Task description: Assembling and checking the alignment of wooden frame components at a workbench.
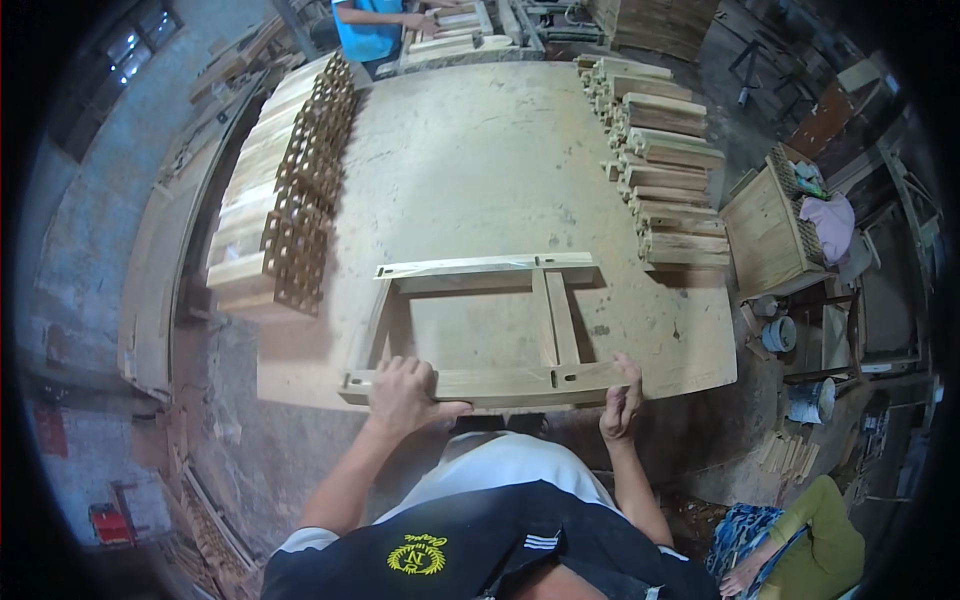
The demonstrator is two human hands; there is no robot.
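Your left hand (403, 392) is clenched over the near rail (490, 383) of a wooden frame (556, 318), fingers (412, 370) curled over the top edge and thumb tucked under the bench-side face. Your right hand (622, 397) grips the same rail towards its right end, fingertips hooked over the top and the palm hanging below the bench (470, 170) edge. So both hands are closed on that rail, well apart from each other.

The frame lies flat on the near part of the bench, its near rail running along the bench's front edge. A far rail (487, 268) runs parallel to it, and two upright slats join the pair: one at the left end, tilted slightly, and one right of the middle. You can see small mortise slots near both ends of the near rail.

To your left, a row of lattice panels (312, 170) stands on edge against stacked pale boards (252, 215). To your right, along the bench's far-right edge, lies a stack of tenoned wooden pieces (665, 170). Beyond them, off the bench, stands a small wooden cabinet (766, 232) with a pink cloth (829, 222) on it.

At the far end of the bench a person in a blue shirt (366, 28) handles timber. Low on your right, another person in a green sleeve (825, 540) sits near the floor.
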